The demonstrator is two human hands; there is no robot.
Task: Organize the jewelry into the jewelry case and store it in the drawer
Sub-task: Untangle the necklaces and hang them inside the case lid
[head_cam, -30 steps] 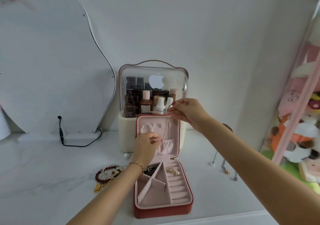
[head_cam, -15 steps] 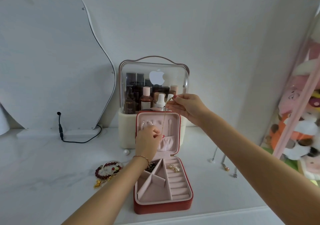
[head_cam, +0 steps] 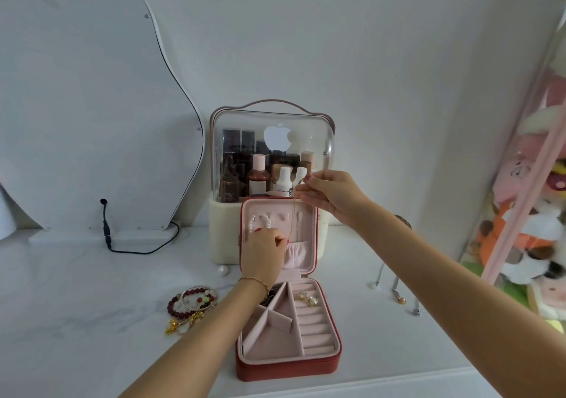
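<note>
A red jewelry case [head_cam: 288, 367] with pink lining stands open on the white table, its lid upright. A thin gold necklace [head_cam: 293, 213] hangs in front of the lid. My right hand [head_cam: 332, 197] pinches its top end above the lid's upper edge. My left hand [head_cam: 265, 252] pinches its lower end by the lid's elastic pocket. A pearl bracelet [head_cam: 254, 221] hangs inside the lid. Gold earrings [head_cam: 308, 299] lie in the ring rolls. Beaded bracelets [head_cam: 193, 305] lie left of the case, and several necklaces [head_cam: 398, 293] lie to its right.
A clear-domed cosmetics box [head_cam: 272, 158] with bottles stands right behind the case. A large curved mirror [head_cam: 92, 106] leans on the wall at left, with a black cable [head_cam: 122, 244]. A loose pearl [head_cam: 223, 270] lies near the box. Plush toys [head_cam: 533, 229] fill the right side.
Both hands stay on the gold necklace. The right hand has lifted its end slightly higher above the lid, drawing the chain straighter; the view has tilted a little.
</note>
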